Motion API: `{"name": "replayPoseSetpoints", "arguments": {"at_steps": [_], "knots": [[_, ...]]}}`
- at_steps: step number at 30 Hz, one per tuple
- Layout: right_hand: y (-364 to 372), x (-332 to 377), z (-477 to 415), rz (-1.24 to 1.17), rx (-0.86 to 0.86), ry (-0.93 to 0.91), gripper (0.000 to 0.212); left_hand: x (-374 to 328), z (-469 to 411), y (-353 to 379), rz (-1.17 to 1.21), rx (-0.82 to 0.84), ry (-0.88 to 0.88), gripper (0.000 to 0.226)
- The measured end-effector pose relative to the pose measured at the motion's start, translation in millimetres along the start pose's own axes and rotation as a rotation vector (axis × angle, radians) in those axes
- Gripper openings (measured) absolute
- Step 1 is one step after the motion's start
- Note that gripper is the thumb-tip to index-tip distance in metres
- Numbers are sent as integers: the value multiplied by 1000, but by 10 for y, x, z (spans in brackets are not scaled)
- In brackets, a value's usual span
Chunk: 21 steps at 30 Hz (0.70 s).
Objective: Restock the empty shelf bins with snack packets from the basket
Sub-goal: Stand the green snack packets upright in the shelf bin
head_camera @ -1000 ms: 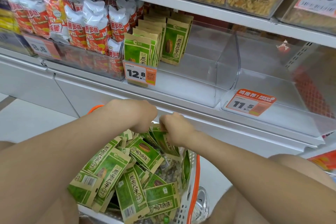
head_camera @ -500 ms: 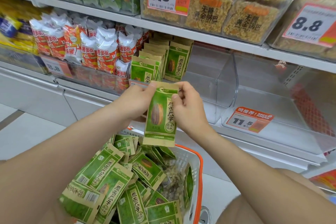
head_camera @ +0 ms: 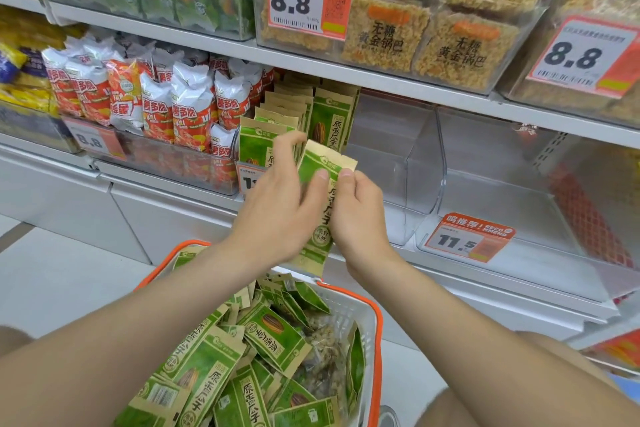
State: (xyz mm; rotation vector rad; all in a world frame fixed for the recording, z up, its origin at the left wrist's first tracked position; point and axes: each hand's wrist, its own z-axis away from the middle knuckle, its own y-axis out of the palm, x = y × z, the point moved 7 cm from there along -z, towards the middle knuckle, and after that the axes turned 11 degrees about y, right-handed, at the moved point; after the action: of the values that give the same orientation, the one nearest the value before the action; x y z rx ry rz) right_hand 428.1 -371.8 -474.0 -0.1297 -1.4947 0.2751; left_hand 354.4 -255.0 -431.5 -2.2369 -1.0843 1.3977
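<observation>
Both my forearms reach forward and up from the basket (head_camera: 376,319) toward the middle shelf. My left hand (head_camera: 277,198) and right hand (head_camera: 358,218) meet in front of the shelf edge, and together they hold one green packet (head_camera: 323,229) upright, tilted slightly right at the top. My right thumb lies on its front near the top while the right fingers curl behind it, grasping it. My left thumb presses the front just beside the right one; the left fingers are blurred, half-straight along the packet's upper left edge, and they seem to pinch it there.

The held packet is above the basket's far rim and just in front of the clear bin (head_camera: 424,163). At its left end that bin holds a row of standing packets (head_camera: 330,118) of the same kind. The next bin (head_camera: 519,204) to the right carries an 11.5 price tag (head_camera: 467,241). The white basket with an orange rim is piled with loose green packets (head_camera: 214,360) lying at all angles. Left of the clear bin, red-and-white bags (head_camera: 187,104) fill another bin.
</observation>
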Motion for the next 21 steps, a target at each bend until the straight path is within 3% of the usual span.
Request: {"name": "replayPoseSetpoints", "arguments": {"at_steps": [5, 8, 16, 21], "knots": [[-111, 70, -126, -191, 111, 98, 40, -118, -3, 5, 23, 108, 109, 69], [-154, 93, -168, -203, 163, 224, 33, -133, -55, -3, 44, 231, 126, 99], [-144, 189, -266, -92, 201, 298, 44, -49, -192, 3, -2, 449, 109, 146], [16, 376, -340, 94, 381, 189, 47, 46, -323, -46, -23, 396, 61, 158]]}}
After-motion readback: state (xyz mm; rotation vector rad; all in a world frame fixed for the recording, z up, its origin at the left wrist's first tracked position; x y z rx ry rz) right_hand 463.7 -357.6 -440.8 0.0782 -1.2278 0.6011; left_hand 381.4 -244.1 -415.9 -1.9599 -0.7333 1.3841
